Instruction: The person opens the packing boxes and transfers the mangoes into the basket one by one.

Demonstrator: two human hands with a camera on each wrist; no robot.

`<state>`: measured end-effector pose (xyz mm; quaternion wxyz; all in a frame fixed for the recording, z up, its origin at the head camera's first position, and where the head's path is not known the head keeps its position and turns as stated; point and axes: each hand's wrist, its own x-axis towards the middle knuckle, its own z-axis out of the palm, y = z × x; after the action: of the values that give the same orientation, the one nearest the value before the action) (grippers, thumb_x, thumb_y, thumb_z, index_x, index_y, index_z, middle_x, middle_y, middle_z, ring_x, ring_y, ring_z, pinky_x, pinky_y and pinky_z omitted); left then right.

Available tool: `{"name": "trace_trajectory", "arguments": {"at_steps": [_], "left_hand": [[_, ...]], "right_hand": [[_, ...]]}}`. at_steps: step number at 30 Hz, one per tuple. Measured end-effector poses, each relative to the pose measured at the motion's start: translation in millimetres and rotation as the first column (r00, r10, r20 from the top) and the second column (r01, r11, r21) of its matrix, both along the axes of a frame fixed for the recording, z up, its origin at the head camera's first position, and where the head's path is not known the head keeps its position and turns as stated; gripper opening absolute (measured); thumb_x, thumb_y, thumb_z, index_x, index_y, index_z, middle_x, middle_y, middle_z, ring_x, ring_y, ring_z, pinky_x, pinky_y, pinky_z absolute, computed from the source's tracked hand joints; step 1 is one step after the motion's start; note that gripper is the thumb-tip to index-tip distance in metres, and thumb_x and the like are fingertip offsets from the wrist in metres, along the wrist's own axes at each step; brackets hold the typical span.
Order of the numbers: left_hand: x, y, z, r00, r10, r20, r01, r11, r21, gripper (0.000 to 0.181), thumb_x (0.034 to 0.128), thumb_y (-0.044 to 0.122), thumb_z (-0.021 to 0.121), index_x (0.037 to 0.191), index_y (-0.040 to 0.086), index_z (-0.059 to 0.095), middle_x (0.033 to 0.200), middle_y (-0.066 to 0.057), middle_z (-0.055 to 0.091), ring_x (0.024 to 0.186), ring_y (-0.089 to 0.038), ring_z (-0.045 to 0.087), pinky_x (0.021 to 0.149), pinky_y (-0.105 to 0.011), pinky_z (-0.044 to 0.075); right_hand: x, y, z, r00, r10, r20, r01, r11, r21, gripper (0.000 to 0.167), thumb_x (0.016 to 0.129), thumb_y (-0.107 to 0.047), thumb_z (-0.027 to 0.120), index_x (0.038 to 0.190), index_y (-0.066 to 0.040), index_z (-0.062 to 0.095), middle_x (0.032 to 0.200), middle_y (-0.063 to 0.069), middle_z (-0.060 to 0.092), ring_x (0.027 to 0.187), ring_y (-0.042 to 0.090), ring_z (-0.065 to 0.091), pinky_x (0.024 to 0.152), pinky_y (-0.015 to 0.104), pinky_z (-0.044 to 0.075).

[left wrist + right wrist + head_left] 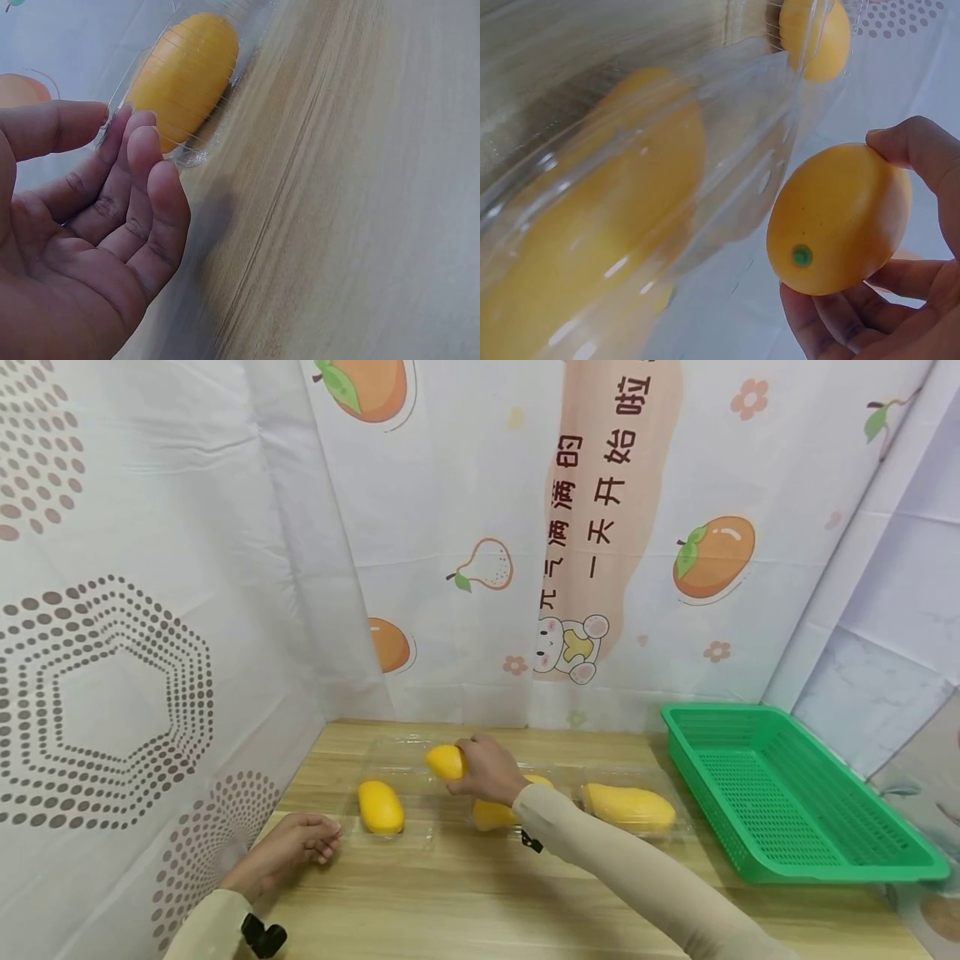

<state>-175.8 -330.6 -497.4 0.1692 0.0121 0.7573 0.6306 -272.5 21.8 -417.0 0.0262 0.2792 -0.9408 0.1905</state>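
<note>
Mango (pixel 444 762), yellow-orange, is held above the far part of the bench (pixel 420 902), between the left container (pixel 416 841) and the middle container (pixel 555 773), gripped by the fingers of the right hand (pixel 486 770). The left hand (pixel 296 847) has its fingers loosely bent, just beside the left container's near-left edge; whether they touch it I cannot tell. Yellow fruit lies in the left, middle and right container (pixel 684 828), partly behind the right arm in the middle one. A green basket (pixel 847 872) stands at the right.

Right grip (pixel 489 770) outstretched, pinching; left grip (pixel 292 848) loosely curled
</note>
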Motion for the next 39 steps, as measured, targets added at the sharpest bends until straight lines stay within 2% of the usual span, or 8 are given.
{"name": "trace_trajectory", "arguments": {"at_steps": [17,30,39], "left_hand": [[-0.6,1.2,-1.2,1.000,0.015,0.023,-0.016,1.000,0.010,0.035,0.1033,0.017,0.061,0.116,-0.015,0.063,0.099,-0.013,0.068,0.085,-0.018,0.063,0.076,-0.033,0.058],[0.4,2.2,-0.5,0.999,0.024,0.030,-0.024,1.000,0.004,0.034,0.1036,0.018,0.061,0.116,-0.014,0.062,0.098,-0.012,0.068,0.085,-0.018,0.062,0.076,-0.033,0.058],[1.1,1.3,-1.8,1.000,0.013,0.027,-0.014,1.000,0.019,0.033,0.1046,0.018,0.059,0.115,-0.013,0.062,0.099,-0.012,0.068,0.085,-0.018,0.062,0.076,-0.033,0.057]], "right_hand": [[-5.1,18.2,-2.2,1.000,-0.018,0.006,0.018,0.999,-0.047,0.064,0.080,-0.038,0.084,0.131,-0.004,0.065,0.111,0.008,0.066,0.086,0.019,0.056,0.073,0.033,0.052],[-6.2,33.6,1.6,1.000,-0.027,-0.007,0.026,0.999,-0.038,0.062,0.082,-0.039,0.082,0.130,-0.004,0.064,0.106,0.005,0.067,0.085,0.018,0.056,0.073,0.033,0.051],[-7.9,43.9,-1.3,0.999,-0.044,0.001,0.044,0.997,-0.059,0.061,0.081,-0.036,0.082,0.130,-0.004,0.065,0.112,0.008,0.067,0.088,0.020,0.056,0.076,0.036,0.052]]}}
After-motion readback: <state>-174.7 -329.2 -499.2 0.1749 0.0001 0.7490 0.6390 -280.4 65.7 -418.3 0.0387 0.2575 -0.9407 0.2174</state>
